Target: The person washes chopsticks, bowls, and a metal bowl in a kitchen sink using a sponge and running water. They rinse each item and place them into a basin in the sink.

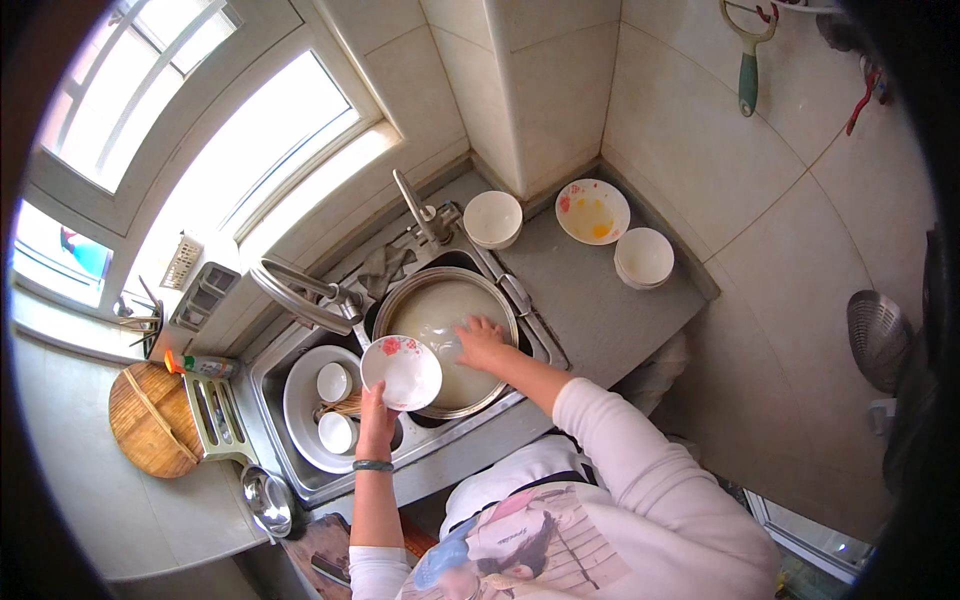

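Observation:
My left hand (378, 417) grips the near rim of a white plate with red flowers (401, 373), tilted over the left edge of a large metal pot. My right hand (482, 345) reaches into the cloudy water (442, 300) of that metal pot (511, 300), fingers spread, holding nothing that I can see. The pot stands in the right sink basin. In the left basin sits a white tub (294, 409) with small white bowls (334, 382) and wooden chopsticks (345, 405) in it.
Two faucets (307, 300) rise behind the basins, beside a grey cloth (385, 268). White bowls (493, 217) and a flowered dish with yellow residue (592, 211) stand on the right counter. At left are a round wooden board (154, 420) and a metal bowl (268, 501).

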Motion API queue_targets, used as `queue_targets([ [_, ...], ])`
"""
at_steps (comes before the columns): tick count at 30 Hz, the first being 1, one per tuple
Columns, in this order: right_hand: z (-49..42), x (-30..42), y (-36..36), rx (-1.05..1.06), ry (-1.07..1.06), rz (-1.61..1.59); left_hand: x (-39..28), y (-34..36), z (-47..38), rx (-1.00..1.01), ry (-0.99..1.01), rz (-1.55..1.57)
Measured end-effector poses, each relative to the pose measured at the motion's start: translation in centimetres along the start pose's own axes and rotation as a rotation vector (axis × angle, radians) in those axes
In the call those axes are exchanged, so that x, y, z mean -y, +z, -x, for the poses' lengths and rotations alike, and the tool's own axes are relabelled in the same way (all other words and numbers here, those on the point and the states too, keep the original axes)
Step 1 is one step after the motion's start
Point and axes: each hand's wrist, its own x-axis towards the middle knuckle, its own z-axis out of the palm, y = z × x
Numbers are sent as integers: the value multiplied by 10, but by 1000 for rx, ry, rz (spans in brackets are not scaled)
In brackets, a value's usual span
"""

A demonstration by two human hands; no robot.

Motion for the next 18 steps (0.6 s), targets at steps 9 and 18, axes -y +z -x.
queue_targets([
  [9,-25,-19,4,208,56,-535,23,17,-30,-28,-133,-203],
  [18,3,23,-17,523,-261,-298,47,42,-68,-133,-198,-212],
])
